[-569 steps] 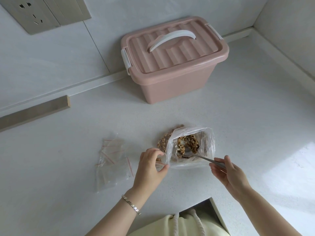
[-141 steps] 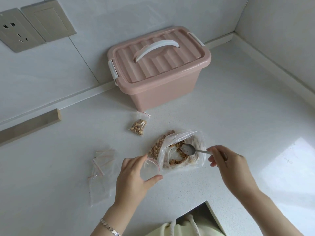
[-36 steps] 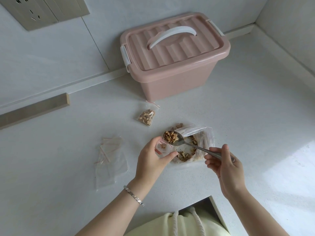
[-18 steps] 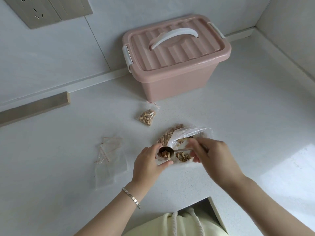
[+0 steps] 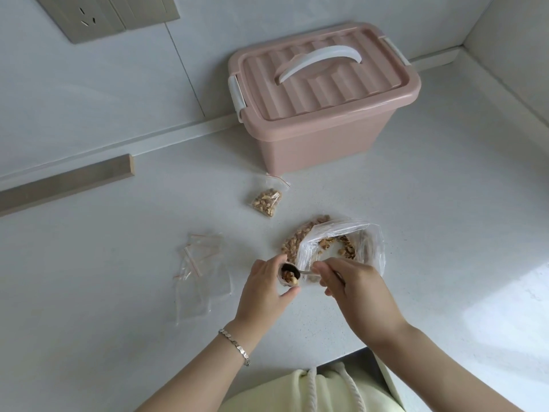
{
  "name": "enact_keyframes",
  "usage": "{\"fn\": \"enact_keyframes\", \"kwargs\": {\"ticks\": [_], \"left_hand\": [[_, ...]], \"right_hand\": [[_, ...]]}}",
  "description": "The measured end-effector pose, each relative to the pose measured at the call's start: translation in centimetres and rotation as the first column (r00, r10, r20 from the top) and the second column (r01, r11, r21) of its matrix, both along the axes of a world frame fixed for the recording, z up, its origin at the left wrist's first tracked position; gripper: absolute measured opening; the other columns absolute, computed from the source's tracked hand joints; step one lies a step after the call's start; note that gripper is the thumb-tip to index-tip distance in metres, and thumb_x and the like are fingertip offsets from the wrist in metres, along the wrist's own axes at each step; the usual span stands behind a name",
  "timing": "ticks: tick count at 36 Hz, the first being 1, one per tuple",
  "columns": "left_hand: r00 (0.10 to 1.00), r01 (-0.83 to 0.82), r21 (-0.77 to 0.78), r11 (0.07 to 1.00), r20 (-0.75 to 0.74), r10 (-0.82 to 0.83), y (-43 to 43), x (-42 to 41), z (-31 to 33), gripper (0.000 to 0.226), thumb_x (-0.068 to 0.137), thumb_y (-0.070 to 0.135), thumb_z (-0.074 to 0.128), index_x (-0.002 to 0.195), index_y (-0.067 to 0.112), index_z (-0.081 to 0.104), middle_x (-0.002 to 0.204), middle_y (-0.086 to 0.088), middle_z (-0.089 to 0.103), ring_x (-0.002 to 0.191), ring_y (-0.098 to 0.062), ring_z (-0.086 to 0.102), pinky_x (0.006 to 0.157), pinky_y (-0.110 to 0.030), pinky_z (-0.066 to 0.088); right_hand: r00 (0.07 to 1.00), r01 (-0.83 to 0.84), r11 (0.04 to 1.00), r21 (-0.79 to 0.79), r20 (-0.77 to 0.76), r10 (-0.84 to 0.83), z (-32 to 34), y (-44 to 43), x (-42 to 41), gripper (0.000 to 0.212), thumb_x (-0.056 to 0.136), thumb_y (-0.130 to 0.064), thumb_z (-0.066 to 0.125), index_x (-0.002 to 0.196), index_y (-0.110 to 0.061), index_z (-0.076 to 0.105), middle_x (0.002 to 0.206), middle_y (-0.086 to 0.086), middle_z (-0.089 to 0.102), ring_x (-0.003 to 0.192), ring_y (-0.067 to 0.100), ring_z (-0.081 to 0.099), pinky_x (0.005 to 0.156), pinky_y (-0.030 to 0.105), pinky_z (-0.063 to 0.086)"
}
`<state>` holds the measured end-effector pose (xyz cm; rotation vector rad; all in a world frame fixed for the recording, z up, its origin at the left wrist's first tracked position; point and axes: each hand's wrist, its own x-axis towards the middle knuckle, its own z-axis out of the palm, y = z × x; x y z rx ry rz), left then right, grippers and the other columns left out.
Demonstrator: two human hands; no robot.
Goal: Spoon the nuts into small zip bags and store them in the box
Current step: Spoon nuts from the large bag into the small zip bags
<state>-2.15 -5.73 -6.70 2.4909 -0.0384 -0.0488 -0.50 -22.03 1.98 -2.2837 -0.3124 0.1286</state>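
My left hand (image 5: pixel 264 288) grips a small zip bag (image 5: pixel 287 278) with its mouth held open; walnut pieces show inside it. My right hand (image 5: pixel 353 288) holds a metal spoon (image 5: pixel 292 269), whose bowl is tipped into that bag's mouth. Just behind the hands, a large clear bag of nuts (image 5: pixel 341 245) lies open on the white counter. One filled small bag (image 5: pixel 267 200) lies in front of the pink box (image 5: pixel 320 96), whose lid with a white handle is closed.
A loose pile of empty small zip bags (image 5: pixel 202 269) with red strips lies to the left of my left hand. A brown strip (image 5: pixel 65 182) runs along the wall at the left. A wall corner stands at the right, and the counter's front edge (image 5: pixel 341 353) is near my body.
Over the last second my right hand lifted a spoonful of nuts out of the large bag, swung it left, and tipped it into the small bag held by my left hand.
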Motion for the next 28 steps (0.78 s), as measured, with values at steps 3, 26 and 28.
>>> {"fn": "enact_keyframes", "kwargs": {"ticks": [3,26,28], "left_hand": [[0.992,-0.034,0.042,0.999,0.126,0.028,-0.1,0.1,-0.4,0.058,0.062,0.029,0.083,0.112,0.01,0.058,0.09,0.003,0.068,0.097,-0.013,0.043,0.076,-0.035,0.052],[0.979,-0.152,-0.269,0.951,0.091,0.182,0.4,-0.1,0.0,0.047,0.072,0.046,0.059,0.107,0.014,0.06,0.105,0.008,0.065,0.1,0.001,0.054,0.09,-0.019,0.044],[0.981,-0.168,-0.298,0.94,0.042,0.189,0.8,-0.4,-0.5,0.045,0.072,0.039,0.069,0.108,0.014,0.058,0.107,0.008,0.063,0.101,-0.007,0.058,0.09,-0.01,0.042]], "right_hand": [[1.0,0.015,1.0,0.002,-0.009,-0.015,0.2,0.2,0.1,0.079,0.086,-0.07,0.015,0.068,-0.005,0.057,0.059,0.007,0.058,0.054,0.027,0.056,0.052,0.044,0.048],[0.916,-0.168,0.972,-0.164,0.339,0.216,2.1,0.2,1.2,0.054,0.098,-0.042,0.028,0.072,-0.014,0.065,0.052,-0.003,0.05,0.041,0.014,0.045,0.036,0.024,0.038],[0.934,-0.12,0.99,-0.07,0.331,0.137,1.9,-0.5,1.2,0.053,0.098,-0.044,0.03,0.074,-0.013,0.065,0.055,-0.004,0.053,0.043,0.013,0.048,0.037,0.027,0.042]]}}
